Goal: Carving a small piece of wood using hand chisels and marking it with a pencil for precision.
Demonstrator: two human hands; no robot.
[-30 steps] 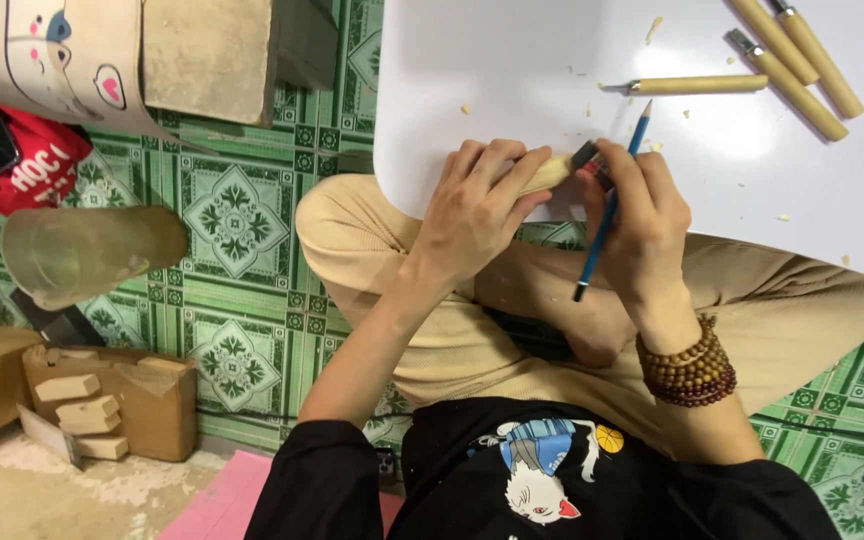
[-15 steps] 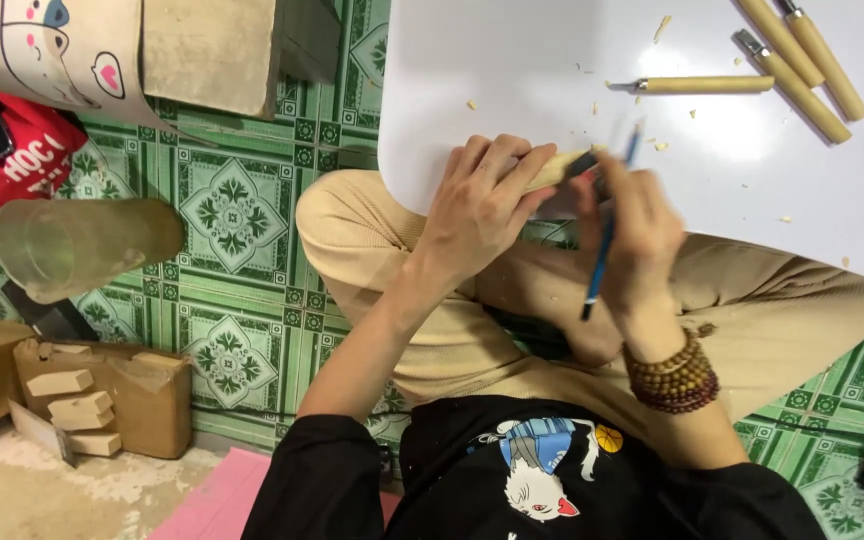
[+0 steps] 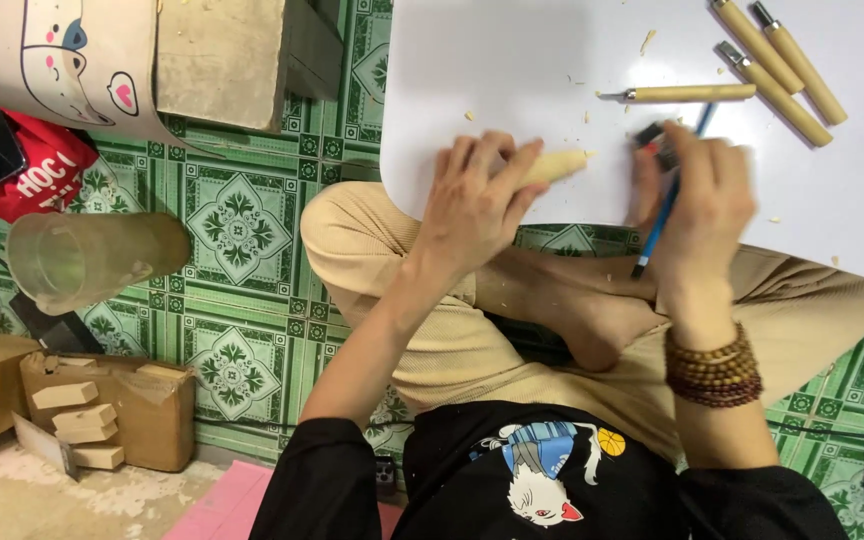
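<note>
Near the front edge of the white tabletop (image 3: pixel 512 70), the left hand (image 3: pixel 477 205) is wrapped around a pale wooden piece (image 3: pixel 557 165), whose tip pokes out to the right. Just to its right the right hand (image 3: pixel 697 200) (blurred) clasps a blue-handled tool (image 3: pixel 664 210) slanting over the edge, with three wooden-handled carving tools (image 3: pixel 772 70) lying toward the far right corner.

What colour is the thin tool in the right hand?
Blue; the thin tool in the right hand shows clearly in the head view.
</note>
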